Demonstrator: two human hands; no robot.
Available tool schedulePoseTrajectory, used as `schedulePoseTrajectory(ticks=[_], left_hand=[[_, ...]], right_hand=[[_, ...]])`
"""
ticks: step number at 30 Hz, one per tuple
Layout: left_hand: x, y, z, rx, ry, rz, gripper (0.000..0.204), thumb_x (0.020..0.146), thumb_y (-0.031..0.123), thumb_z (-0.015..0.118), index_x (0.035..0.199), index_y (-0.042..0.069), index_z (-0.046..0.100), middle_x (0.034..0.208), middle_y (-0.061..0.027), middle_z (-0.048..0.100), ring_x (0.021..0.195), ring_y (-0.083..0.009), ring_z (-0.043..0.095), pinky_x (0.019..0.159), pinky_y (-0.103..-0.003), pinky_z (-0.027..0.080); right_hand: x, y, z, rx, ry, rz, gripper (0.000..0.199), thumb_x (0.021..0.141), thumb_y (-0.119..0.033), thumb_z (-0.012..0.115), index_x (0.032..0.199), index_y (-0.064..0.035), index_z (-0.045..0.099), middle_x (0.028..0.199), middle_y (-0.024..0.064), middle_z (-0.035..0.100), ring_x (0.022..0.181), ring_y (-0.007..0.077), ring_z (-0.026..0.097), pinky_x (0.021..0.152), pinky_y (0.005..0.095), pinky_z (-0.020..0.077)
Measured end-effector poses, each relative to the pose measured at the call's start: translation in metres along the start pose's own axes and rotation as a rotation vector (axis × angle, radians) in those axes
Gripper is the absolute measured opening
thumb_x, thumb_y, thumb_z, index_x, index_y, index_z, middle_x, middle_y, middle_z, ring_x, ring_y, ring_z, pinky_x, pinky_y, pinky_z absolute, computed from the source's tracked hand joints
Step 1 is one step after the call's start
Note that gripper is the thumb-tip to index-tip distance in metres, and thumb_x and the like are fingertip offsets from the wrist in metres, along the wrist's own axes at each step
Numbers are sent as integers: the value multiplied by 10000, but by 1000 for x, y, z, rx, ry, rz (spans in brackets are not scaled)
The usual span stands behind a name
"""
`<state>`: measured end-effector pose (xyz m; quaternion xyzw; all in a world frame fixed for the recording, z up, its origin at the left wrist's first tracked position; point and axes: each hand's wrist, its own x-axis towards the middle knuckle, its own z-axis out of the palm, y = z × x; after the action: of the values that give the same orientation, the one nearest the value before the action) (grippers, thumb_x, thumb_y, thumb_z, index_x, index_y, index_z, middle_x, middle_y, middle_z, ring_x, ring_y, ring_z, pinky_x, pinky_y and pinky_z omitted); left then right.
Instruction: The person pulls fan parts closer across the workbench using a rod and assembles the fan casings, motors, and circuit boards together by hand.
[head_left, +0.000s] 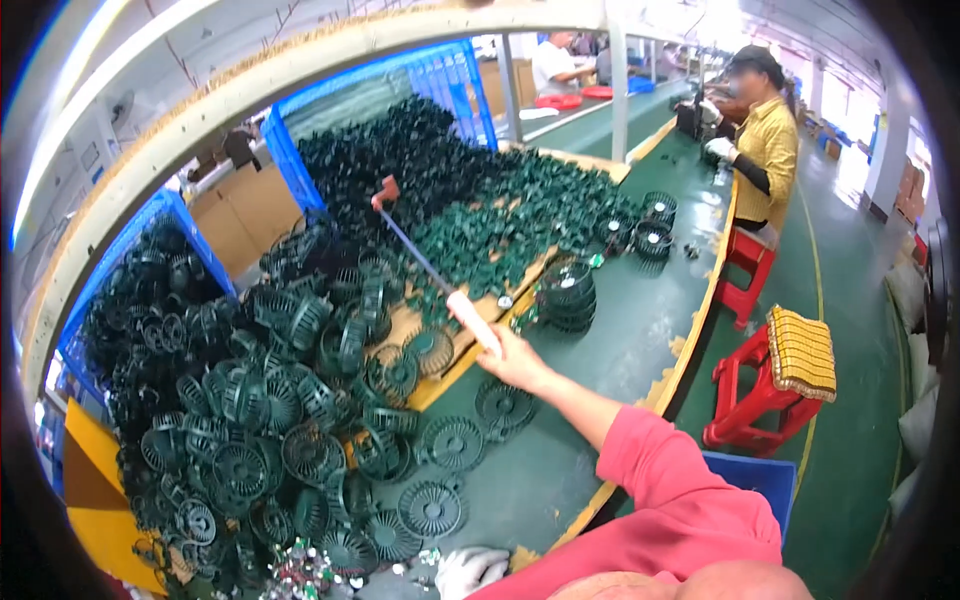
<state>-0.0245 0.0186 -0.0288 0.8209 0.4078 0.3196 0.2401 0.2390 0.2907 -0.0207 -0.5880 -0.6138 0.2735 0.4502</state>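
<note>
My right hand (512, 362), bare, is wrapped round the pale pink handle of a long tool (472, 320). Its thin metal shaft reaches to a reddish-brown hooked head (385, 191), which is over a pile of small dark green plastic pieces (490, 215). My left hand (470, 572), in a white glove, is low at the bottom edge of the view, beside a heap of small metallic and white parts (300, 572). Its fingers are partly cut off, and whether it holds anything does not show. Round green slotted plastic housings (433, 508) lie between my hands, and many more are heaped at the left.
Stacked green housings (568, 297) stand on the green bench (630, 320). Behind the pile are blue crates (290, 160). A co-worker (765, 150) in yellow and white gloves works at the far right. Red stools (765, 390) and a blue bin (750, 485) are by the bench edge.
</note>
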Motion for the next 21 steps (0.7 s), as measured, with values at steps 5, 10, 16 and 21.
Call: schedulePoseTrajectory(ticks=[5, 10, 16, 21], left_hand=[[-7, -5, -3, -3, -120, -65, 247, 788, 197, 668, 1017, 103, 673, 1006, -119, 634, 966, -307, 583, 850, -400, 449], [37, 63, -43, 16, -257, -337, 216, 799, 140, 669, 1009, 91, 664, 1009, -114, 622, 969, -298, 584, 841, -369, 457], [9, 4, -9, -41, -69, -34, 237, 789, 144, 680, 1021, 98, 668, 1029, -114, 623, 982, -296, 580, 855, -371, 452], [6, 2, -9, -1, -108, -10, 279, 765, 209, 668, 1026, 112, 675, 1013, -121, 637, 977, -309, 575, 857, -410, 439]], right_hand=[[-8, -9, -8, 4, 12, -19, 526, 793, -333, 673, 1187, -53, 466, 990, 223, 637, 939, 387, 630, 810, 449, 489], [-2, -4, -9, 13, 29, -50, 489, 791, -332, 669, 1136, -49, 469, 955, 218, 637, 907, 389, 633, 779, 458, 488], [1, -9, -8, 15, 6, -29, 535, 783, -337, 668, 1184, -45, 467, 985, 229, 636, 933, 397, 627, 796, 459, 490], [0, -7, -10, 0, 6, -11, 606, 786, -330, 658, 1275, -46, 441, 1026, 241, 632, 958, 399, 623, 819, 455, 490]])
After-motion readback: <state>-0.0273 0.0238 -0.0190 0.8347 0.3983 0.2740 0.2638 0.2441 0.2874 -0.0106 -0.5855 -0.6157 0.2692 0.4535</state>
